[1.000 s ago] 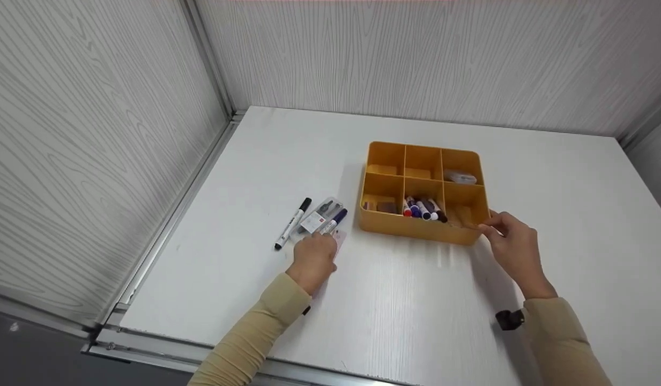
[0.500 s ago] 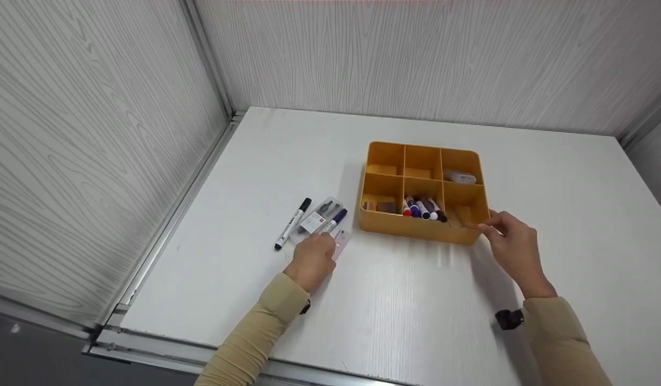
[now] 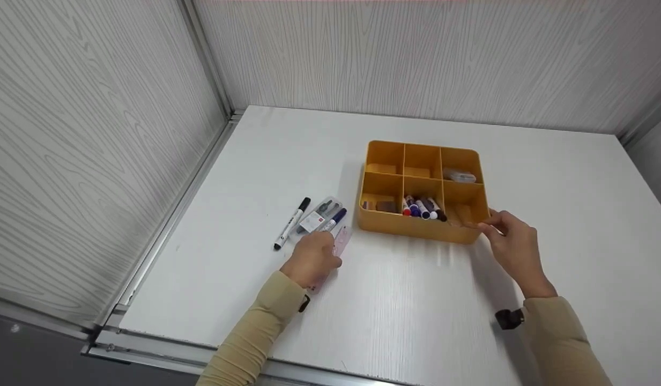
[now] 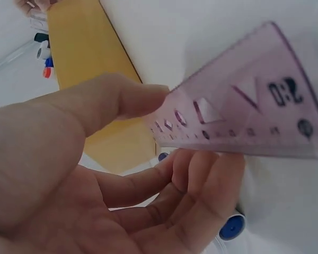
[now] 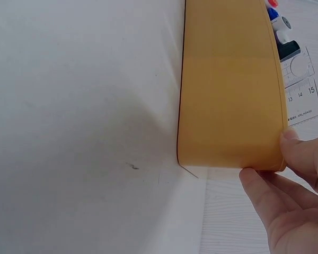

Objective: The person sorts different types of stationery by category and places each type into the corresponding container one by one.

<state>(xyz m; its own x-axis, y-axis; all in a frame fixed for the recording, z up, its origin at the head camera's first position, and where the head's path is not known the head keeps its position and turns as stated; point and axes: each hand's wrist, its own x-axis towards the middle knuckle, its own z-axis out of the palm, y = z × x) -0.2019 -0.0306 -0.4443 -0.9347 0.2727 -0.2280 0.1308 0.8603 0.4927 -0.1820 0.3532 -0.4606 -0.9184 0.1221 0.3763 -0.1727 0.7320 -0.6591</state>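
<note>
My left hand [image 3: 311,260] pinches a pink see-through ruler [image 4: 222,114] between thumb and fingers. In the left wrist view the ruler is tilted, with cut-out shapes and a printed scale. Just beyond that hand lie a blue-capped marker [image 3: 335,219] and a clear case with a compass [image 3: 315,219]. A black-capped marker [image 3: 292,224] is left of them. My right hand [image 3: 512,249] grips the near right corner of the yellow divided box [image 3: 416,224], thumb at the rim and fingers against the outer side.
Several markers [image 3: 424,209] fill the box's front middle compartment. A clear ruler [image 5: 302,98] shows inside, and a small clear case [image 3: 460,176] sits in the back right compartment. Wood-grain panels [image 3: 416,59] rise behind and to the left of the white table [image 3: 394,321].
My left hand has shifted slightly down and left, and more of the pink ruler shows on both sides of it. My right hand stays at the box corner.
</note>
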